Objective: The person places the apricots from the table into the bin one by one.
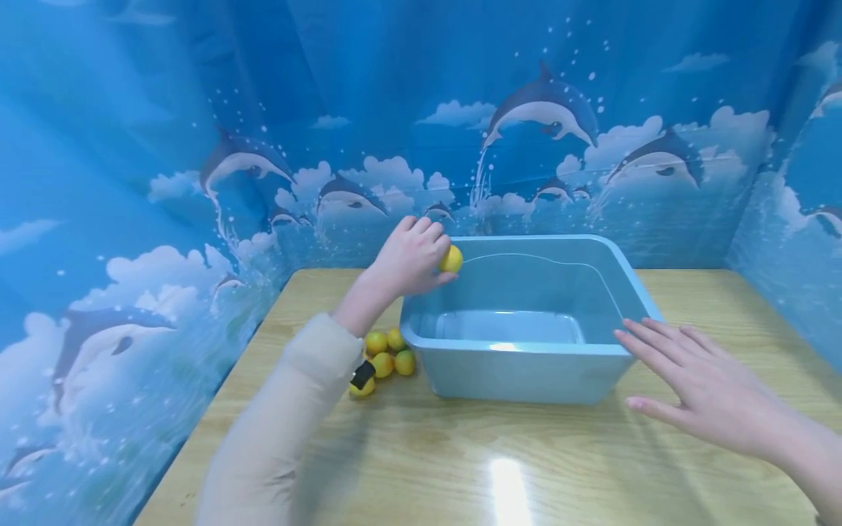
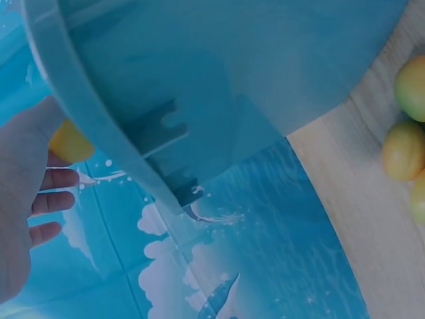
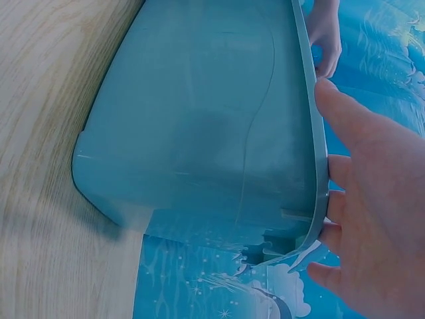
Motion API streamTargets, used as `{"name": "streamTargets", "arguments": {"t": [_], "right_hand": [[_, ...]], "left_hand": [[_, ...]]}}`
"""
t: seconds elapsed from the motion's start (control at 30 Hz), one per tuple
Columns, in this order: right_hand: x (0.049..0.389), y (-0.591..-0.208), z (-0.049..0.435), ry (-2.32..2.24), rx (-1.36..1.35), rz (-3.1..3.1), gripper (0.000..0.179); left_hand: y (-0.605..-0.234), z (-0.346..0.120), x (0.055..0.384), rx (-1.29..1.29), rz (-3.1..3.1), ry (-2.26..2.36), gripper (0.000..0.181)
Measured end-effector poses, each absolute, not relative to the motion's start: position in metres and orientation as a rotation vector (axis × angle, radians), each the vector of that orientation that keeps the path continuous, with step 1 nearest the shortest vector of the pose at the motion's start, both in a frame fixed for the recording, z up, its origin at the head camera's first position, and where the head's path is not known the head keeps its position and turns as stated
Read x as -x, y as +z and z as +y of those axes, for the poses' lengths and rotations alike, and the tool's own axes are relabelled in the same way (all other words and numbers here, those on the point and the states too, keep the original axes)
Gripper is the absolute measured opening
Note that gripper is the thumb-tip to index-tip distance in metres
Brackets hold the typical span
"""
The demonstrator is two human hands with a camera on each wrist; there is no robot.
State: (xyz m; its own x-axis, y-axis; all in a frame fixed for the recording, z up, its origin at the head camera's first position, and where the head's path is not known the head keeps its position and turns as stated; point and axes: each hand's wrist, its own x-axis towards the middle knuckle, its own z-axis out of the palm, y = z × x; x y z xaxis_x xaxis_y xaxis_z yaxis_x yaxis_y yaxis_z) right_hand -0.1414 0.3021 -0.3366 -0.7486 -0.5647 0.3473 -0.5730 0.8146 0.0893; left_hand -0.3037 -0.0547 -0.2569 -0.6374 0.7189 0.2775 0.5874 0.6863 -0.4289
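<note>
My left hand [image 1: 413, 256] holds a small yellow citrus fruit [image 1: 452, 259] over the left rim of a light blue plastic tub [image 1: 526, 376]. In the left wrist view the same fruit [image 2: 72, 142] shows between thumb and fingers, partly behind the tub's rim. Nothing lies on the visible part of the tub's floor. My right hand [image 1: 707, 387] is spread with straight fingers at the tub's front right corner; in the right wrist view its fingertips [image 3: 334, 205] are right at the rim.
Several more yellow and greenish citrus fruits [image 1: 383, 364] lie bunched on the wooden table [image 1: 447, 460], left of the tub and partly behind my left sleeve [image 1: 289, 409]. A blue curtain [image 1: 395, 88] printed with dolphins hangs around the back and sides.
</note>
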Motion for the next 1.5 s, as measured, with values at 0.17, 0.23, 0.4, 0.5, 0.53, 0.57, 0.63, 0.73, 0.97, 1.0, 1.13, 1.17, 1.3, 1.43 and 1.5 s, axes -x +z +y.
{"name": "streamTargets", "arguments": {"t": [0.17,0.23,0.4,0.5,0.53,0.57,0.63,0.73,0.97,1.0,1.13,1.17,1.3,1.43,1.5], "right_hand": [[0.143,-0.335,0.302,0.037,-0.867,-2.638,0.086],[0.143,-0.335,0.303,0.042,-0.871,-2.639,0.085],[0.144,-0.336,0.303,0.050,-0.867,-2.639,0.085],[0.144,-0.336,0.303,0.053,-0.866,-2.632,0.085],[0.144,-0.336,0.303,0.051,-0.866,-2.630,0.084],[0.144,-0.336,0.303,0.046,-0.870,-2.630,0.084],[0.144,-0.335,0.303,0.048,-0.880,-2.630,0.083],[0.144,-0.336,0.303,0.043,-0.882,-2.635,0.084],[0.144,-0.337,0.302,0.057,-0.869,-2.653,0.085],[0.143,-0.337,0.302,0.056,-0.867,-2.656,0.085],[0.142,-0.336,0.302,0.060,-0.869,-2.654,0.085],[0.142,-0.336,0.302,0.060,-0.869,-2.651,0.085],[0.142,-0.336,0.302,0.056,-0.872,-2.640,0.085],[0.143,-0.337,0.303,0.074,-0.873,-2.625,0.084],[0.143,-0.338,0.303,0.084,-0.877,-2.617,0.084]], "left_hand": [[-0.249,-0.052,0.312,1.011,-2.509,0.404,0.051],[-0.245,-0.050,0.315,1.009,-2.522,0.403,0.051],[-0.237,-0.046,0.323,0.996,-2.569,0.421,0.054],[-0.234,-0.044,0.327,0.990,-2.588,0.439,0.053],[-0.233,-0.043,0.328,0.989,-2.592,0.441,0.052],[-0.232,-0.042,0.329,0.990,-2.594,0.443,0.051],[-0.231,-0.040,0.331,0.994,-2.594,0.444,0.050],[-0.230,-0.038,0.333,1.001,-2.595,0.437,0.049],[-0.229,-0.034,0.337,1.003,-2.622,0.433,0.049],[-0.229,-0.033,0.337,1.002,-2.623,0.438,0.049],[-0.228,-0.032,0.338,0.995,-2.630,0.459,0.052],[-0.228,-0.031,0.338,0.991,-2.631,0.468,0.054],[-0.227,-0.030,0.339,0.979,-2.650,0.492,0.064],[-0.226,-0.033,0.337,0.966,-2.669,0.516,0.066],[-0.226,-0.035,0.335,0.960,-2.673,0.516,0.063]]}}
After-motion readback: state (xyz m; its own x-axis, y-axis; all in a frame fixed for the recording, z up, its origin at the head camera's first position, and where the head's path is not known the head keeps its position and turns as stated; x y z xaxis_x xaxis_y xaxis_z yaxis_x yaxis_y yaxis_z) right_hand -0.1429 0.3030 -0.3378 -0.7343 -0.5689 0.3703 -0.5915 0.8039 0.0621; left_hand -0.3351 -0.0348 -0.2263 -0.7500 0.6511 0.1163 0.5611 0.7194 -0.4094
